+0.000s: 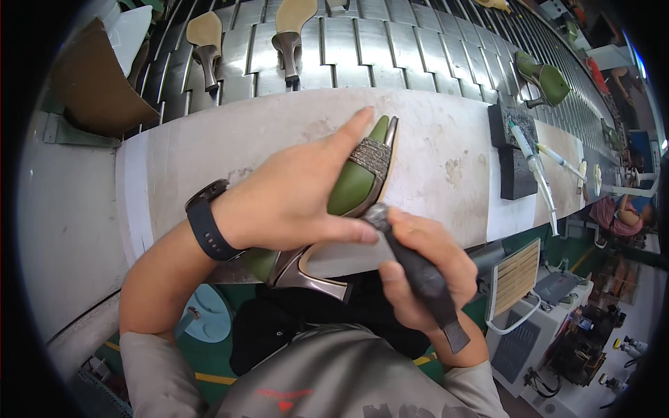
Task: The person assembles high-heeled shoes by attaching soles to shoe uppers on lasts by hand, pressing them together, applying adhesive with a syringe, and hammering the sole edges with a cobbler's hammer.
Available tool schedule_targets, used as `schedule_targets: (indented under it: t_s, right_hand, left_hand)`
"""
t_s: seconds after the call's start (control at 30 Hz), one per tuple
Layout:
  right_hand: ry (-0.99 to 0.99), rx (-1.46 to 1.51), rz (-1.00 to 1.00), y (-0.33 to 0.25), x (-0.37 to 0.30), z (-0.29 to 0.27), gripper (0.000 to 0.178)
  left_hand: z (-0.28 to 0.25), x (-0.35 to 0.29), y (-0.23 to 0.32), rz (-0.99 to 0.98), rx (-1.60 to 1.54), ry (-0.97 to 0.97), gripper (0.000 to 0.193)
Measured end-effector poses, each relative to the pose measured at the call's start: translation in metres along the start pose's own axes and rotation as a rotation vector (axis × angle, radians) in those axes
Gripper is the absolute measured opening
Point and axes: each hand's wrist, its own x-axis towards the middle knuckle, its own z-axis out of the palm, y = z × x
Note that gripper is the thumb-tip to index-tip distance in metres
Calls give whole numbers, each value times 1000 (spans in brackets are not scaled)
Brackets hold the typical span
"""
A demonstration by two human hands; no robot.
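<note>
Right hand [418, 268] grips a dark textured tool [418, 275]; left hand [293, 198] clasps a smooth green heeled shoe [352, 184].

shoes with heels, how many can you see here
4: a green shoe held in the left hand, two tan-soled shoes on the slatted conveyor, and a green one farther right. More may sit beyond the frame.

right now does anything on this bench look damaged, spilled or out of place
Nothing stands out. The left hand steadies a green heeled shoe on the workbench, and the right hand holds a dark-handled tool against its edge. The bench shows only worn stains.
</note>
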Motion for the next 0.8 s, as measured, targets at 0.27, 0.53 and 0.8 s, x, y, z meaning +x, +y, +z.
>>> schedule_targets:
  t_s: [0.27,0.53,0.8]
  right_hand:
    - [-102,-211,-149,-7,-9,13,43]
    - [-128,34,29,-19,-16,36,45]
    - [-179,250,0,-24,-8,43,35]
  left_hand:
    - [4,-15,-7,-28,-16,122,44]
    - [10,-19,-10,25,-11,203,44]
    - [5,-21,-3,-43,-13,184,41]
